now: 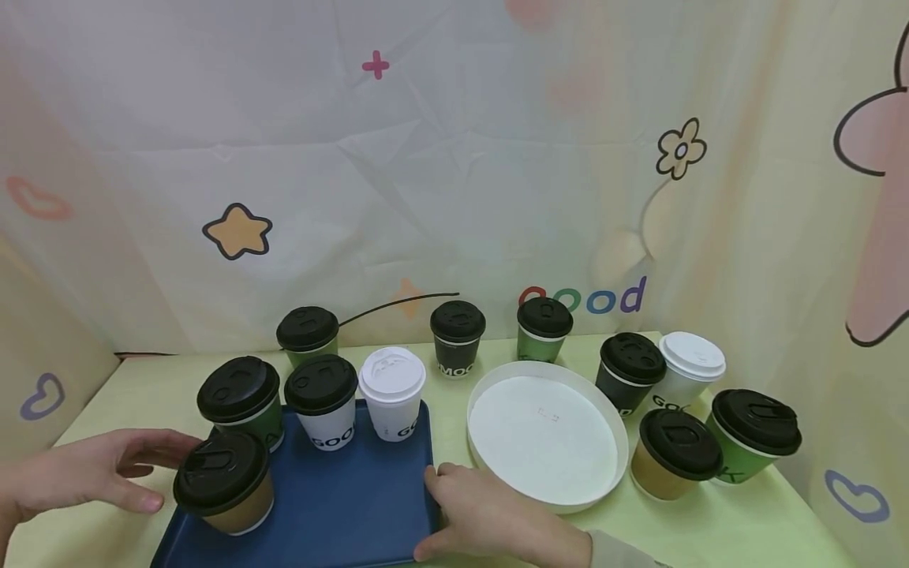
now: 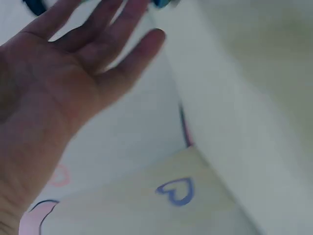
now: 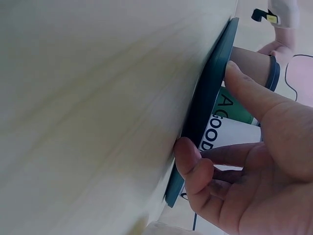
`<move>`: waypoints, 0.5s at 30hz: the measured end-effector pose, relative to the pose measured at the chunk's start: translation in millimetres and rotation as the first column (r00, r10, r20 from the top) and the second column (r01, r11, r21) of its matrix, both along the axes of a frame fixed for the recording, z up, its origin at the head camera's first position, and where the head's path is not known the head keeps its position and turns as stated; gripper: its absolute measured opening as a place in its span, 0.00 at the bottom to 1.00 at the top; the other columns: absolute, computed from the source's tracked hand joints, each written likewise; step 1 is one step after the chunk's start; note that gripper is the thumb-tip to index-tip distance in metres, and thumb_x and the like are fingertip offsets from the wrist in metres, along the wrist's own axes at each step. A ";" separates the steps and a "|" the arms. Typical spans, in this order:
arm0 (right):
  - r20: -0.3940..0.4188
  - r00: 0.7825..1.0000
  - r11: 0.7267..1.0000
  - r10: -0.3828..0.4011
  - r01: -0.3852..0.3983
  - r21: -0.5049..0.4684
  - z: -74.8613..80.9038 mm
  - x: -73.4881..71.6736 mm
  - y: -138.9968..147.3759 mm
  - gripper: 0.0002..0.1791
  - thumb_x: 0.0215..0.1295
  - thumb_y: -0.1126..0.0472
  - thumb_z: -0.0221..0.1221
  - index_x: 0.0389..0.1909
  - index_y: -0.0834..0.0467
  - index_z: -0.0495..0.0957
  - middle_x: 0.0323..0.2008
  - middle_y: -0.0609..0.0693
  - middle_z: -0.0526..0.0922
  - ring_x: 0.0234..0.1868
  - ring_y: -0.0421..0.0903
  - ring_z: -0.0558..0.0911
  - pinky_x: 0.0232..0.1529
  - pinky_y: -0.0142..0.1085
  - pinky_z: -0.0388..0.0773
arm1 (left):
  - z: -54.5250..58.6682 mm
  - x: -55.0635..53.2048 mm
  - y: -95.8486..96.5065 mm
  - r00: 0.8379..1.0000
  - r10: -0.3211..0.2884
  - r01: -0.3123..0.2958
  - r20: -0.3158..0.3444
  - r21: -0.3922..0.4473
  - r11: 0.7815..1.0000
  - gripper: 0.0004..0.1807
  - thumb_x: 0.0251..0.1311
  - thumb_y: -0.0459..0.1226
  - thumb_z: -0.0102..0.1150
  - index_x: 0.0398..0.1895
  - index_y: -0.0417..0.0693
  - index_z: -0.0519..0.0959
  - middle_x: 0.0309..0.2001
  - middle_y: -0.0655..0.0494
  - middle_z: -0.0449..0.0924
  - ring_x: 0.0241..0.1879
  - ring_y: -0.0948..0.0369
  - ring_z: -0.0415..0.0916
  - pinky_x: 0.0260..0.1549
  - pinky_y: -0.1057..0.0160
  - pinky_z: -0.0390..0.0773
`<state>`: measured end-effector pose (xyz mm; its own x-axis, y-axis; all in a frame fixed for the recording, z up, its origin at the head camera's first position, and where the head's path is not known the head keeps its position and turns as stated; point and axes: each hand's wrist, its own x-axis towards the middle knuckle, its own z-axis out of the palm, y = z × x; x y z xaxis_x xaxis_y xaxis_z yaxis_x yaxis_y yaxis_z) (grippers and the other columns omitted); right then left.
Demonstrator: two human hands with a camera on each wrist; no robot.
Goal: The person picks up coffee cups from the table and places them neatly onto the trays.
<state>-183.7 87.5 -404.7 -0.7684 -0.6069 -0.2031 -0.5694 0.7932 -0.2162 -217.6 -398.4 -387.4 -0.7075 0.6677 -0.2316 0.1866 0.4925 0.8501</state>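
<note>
My left hand (image 1: 106, 473) is beside a brown paper cup with a black lid (image 1: 237, 505), its fingertips close to the lid; I cannot tell whether they touch. In the left wrist view the left hand (image 2: 63, 78) has its fingers extended. The cup stands on a dark blue tray (image 1: 341, 505) at its left side. Also on the tray are a dark green cup (image 1: 266, 422), a white cup with a black lid (image 1: 334, 430) and a white-lidded cup (image 1: 394, 414). My right hand (image 1: 490, 509) grips the tray's right edge; its thumb and curled fingers touch the rim in the right wrist view.
A round white dish (image 1: 547, 434) stands right of the tray. Behind are a green cup (image 1: 312, 347), a black cup (image 1: 454, 355) and another green cup (image 1: 540, 347). On the right, a brown cup (image 1: 653, 469) and several other lidded cups cluster. A patterned curtain (image 1: 426, 197) borders the table.
</note>
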 end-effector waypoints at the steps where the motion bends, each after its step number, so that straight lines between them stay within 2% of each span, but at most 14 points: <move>1: 0.002 1.000 1.000 -0.002 0.002 -0.002 0.5 -0.2 0.1 0.51 0.52 0.31 0.73 0.68 0.62 0.74 0.54 0.50 0.82 0.52 0.42 0.81 0.53 0.36 0.80 | 3.9 -1.5 -2.8 0.999 -0.005 0.004 -0.048 -0.024 1.000 0.27 0.68 0.27 0.60 0.70 0.43 0.72 0.63 0.66 0.76 0.57 0.74 0.73 0.47 0.68 0.76; 3: 0.009 1.000 1.000 -0.005 0.005 -0.009 1.2 -0.7 0.5 0.51 0.52 0.31 0.73 0.68 0.62 0.74 0.54 0.50 0.82 0.52 0.42 0.81 0.52 0.37 0.80 | 10.8 -5.3 -8.9 0.987 -0.015 0.004 -0.158 -0.068 0.998 0.25 0.67 0.26 0.61 0.66 0.44 0.75 0.59 0.74 0.77 0.55 0.74 0.75 0.44 0.64 0.77; 4: 0.011 1.000 1.000 -0.004 0.004 -0.011 1.6 -0.8 0.8 0.51 0.52 0.31 0.73 0.68 0.62 0.74 0.54 0.50 0.82 0.52 0.42 0.81 0.52 0.37 0.80 | 15.4 -6.8 -10.0 0.981 -0.005 -0.015 -0.196 -0.099 0.995 0.24 0.67 0.27 0.62 0.65 0.42 0.75 0.58 0.71 0.78 0.53 0.75 0.75 0.43 0.64 0.78; 6: 0.032 0.999 1.000 -0.011 0.011 -0.015 2.5 -1.7 1.1 0.51 0.52 0.32 0.73 0.68 0.62 0.74 0.54 0.50 0.82 0.52 0.42 0.81 0.52 0.37 0.80 | 27.5 -8.7 -7.8 0.973 0.051 -0.092 -0.224 -0.173 0.981 0.22 0.68 0.30 0.62 0.64 0.39 0.74 0.58 0.64 0.78 0.50 0.76 0.75 0.41 0.64 0.78; 7: 0.047 0.999 1.000 -0.016 0.017 -0.017 2.1 -1.9 1.1 0.50 0.52 0.31 0.73 0.68 0.62 0.74 0.54 0.50 0.82 0.51 0.42 0.81 0.52 0.37 0.80 | 33.9 -9.2 -5.3 0.970 0.088 -0.135 -0.226 -0.202 0.970 0.23 0.69 0.32 0.62 0.64 0.34 0.73 0.58 0.58 0.78 0.51 0.72 0.76 0.42 0.61 0.78; 10: 0.055 0.998 1.000 -0.013 0.015 -0.023 0.9 -2.4 0.8 0.50 0.52 0.31 0.73 0.67 0.62 0.75 0.52 0.49 0.82 0.48 0.40 0.81 0.50 0.37 0.81 | 50.9 -10.9 5.6 0.946 0.194 -0.264 -0.261 -0.270 0.926 0.28 0.71 0.39 0.63 0.66 0.29 0.69 0.60 0.40 0.74 0.54 0.59 0.77 0.43 0.58 0.78; 13: 0.046 0.999 1.000 -0.009 0.010 -0.027 0.6 -2.5 1.0 0.50 0.52 0.31 0.73 0.66 0.62 0.75 0.51 0.49 0.82 0.47 0.40 0.81 0.49 0.36 0.81 | 60.7 -17.8 15.1 0.906 0.261 -0.358 -0.333 -0.274 0.893 0.29 0.73 0.42 0.60 0.67 0.31 0.69 0.61 0.36 0.73 0.55 0.44 0.76 0.44 0.53 0.77; 15: 0.033 0.999 1.000 0.000 0.001 -0.028 0.3 -2.2 1.0 0.50 0.52 0.31 0.73 0.66 0.62 0.75 0.51 0.50 0.82 0.48 0.41 0.82 0.49 0.37 0.81 | 65.2 -23.9 20.2 0.877 0.291 -0.405 -0.383 -0.263 0.875 0.28 0.76 0.45 0.57 0.67 0.31 0.69 0.61 0.35 0.72 0.55 0.42 0.76 0.45 0.51 0.77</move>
